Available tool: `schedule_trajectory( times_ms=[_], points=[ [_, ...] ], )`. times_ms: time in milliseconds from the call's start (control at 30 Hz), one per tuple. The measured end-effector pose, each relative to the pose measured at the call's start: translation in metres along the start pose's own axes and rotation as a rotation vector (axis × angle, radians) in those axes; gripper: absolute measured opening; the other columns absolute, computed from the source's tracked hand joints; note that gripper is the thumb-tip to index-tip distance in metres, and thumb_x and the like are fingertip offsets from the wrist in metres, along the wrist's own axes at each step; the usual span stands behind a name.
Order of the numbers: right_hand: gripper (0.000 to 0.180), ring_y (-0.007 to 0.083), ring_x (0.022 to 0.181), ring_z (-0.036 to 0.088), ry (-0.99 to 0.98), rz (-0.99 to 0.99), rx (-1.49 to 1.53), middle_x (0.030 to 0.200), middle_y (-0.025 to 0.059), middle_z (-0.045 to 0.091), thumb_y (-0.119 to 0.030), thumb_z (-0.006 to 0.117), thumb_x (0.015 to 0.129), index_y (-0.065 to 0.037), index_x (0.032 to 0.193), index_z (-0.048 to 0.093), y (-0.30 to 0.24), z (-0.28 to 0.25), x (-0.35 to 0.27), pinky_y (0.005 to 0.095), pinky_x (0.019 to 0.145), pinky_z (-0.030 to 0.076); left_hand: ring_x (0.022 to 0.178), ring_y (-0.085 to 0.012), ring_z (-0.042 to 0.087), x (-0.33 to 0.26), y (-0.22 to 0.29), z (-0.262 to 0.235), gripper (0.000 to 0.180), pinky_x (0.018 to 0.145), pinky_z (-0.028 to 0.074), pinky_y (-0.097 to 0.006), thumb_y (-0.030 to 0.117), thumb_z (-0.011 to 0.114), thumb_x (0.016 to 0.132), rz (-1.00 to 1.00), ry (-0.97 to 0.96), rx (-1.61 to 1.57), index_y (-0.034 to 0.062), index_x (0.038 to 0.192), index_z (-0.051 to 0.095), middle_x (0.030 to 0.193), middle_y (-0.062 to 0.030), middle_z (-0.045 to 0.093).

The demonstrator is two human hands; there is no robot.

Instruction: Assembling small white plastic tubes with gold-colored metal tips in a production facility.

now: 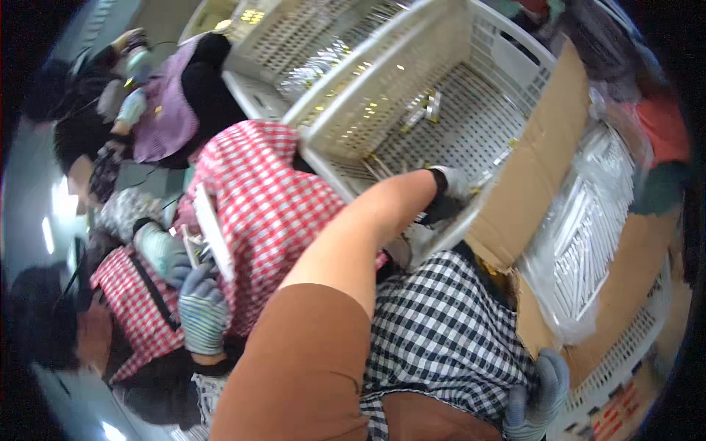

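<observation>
While the left hand (454, 184) reaches into the white crate (434, 44) where small parts (432, 109) lie scattered, its grip too hidden to tell, the right hand (543, 397) hangs half open, nothing visible in it, and the reach should clear the cardboard flap (540, 158).

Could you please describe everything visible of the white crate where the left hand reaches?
The white crate looks plastic and rectangular, open-topped, with perforated floor and walls and a handle opening. It sits upright, diagonal in view. Small pieces with yellow parts lie inside. The left hand reaches in at the near end; contact is unclear. Cardboard hides part of its right side.
</observation>
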State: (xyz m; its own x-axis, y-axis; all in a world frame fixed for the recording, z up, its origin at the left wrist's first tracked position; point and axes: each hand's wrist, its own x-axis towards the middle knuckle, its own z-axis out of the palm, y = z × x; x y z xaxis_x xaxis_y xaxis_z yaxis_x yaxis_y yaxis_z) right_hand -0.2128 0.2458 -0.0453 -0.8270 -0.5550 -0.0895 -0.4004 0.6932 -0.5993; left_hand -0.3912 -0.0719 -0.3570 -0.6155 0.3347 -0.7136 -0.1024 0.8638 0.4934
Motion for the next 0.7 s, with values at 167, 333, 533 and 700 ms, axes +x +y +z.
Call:
schedule_trajectory(
  times_ms=[167,333,533,700],
  points=[
    [0.038,0.0371,0.094,0.058,0.078,-0.081,0.027,0.109,0.0196,0.06,-0.023,0.063,0.086,0.0,0.116,0.058,-0.004,-0.006,-0.003,0.0437,0.083,0.048,0.077,-0.0263,0.067,-0.051,0.004,-0.037,0.043,0.069,0.053,-0.039,0.023,0.082,0.054,-0.134,0.107,-0.196,0.0029,0.091,0.072,0.093,-0.0111,0.071],
    [0.034,0.0377,0.09,0.059,0.141,-0.206,0.085,0.105,0.0213,0.06,-0.019,0.06,0.086,0.002,0.113,0.058,-0.041,-0.007,-0.004,0.0439,0.081,0.049,0.07,-0.0251,0.064,-0.158,-0.012,-0.092,0.034,0.065,0.051,-0.039,0.021,0.078,0.06,-0.012,0.568,-0.645,0.0027,0.086,0.069,0.082,-0.0124,0.069],
    [0.033,0.0401,0.091,0.058,0.204,-0.285,0.139,0.104,0.0234,0.06,-0.023,0.056,0.092,0.003,0.111,0.057,-0.06,-0.006,-0.026,0.0462,0.082,0.048,0.07,-0.0223,0.065,-0.27,0.059,-0.074,0.019,0.063,0.054,-0.036,0.005,0.068,0.072,0.272,0.673,-1.537,0.0022,0.09,0.063,0.081,-0.011,0.066],
    [0.033,0.0358,0.102,0.053,0.216,-0.235,0.051,0.113,0.0194,0.056,-0.009,0.056,0.077,-0.001,0.109,0.054,-0.074,0.011,-0.052,0.0456,0.089,0.042,0.079,-0.0233,0.066,-0.335,0.114,-0.025,0.044,0.074,0.057,-0.04,0.001,0.063,0.075,0.686,0.563,-1.887,0.0078,0.116,0.052,0.098,-0.011,0.064]
  ],
)
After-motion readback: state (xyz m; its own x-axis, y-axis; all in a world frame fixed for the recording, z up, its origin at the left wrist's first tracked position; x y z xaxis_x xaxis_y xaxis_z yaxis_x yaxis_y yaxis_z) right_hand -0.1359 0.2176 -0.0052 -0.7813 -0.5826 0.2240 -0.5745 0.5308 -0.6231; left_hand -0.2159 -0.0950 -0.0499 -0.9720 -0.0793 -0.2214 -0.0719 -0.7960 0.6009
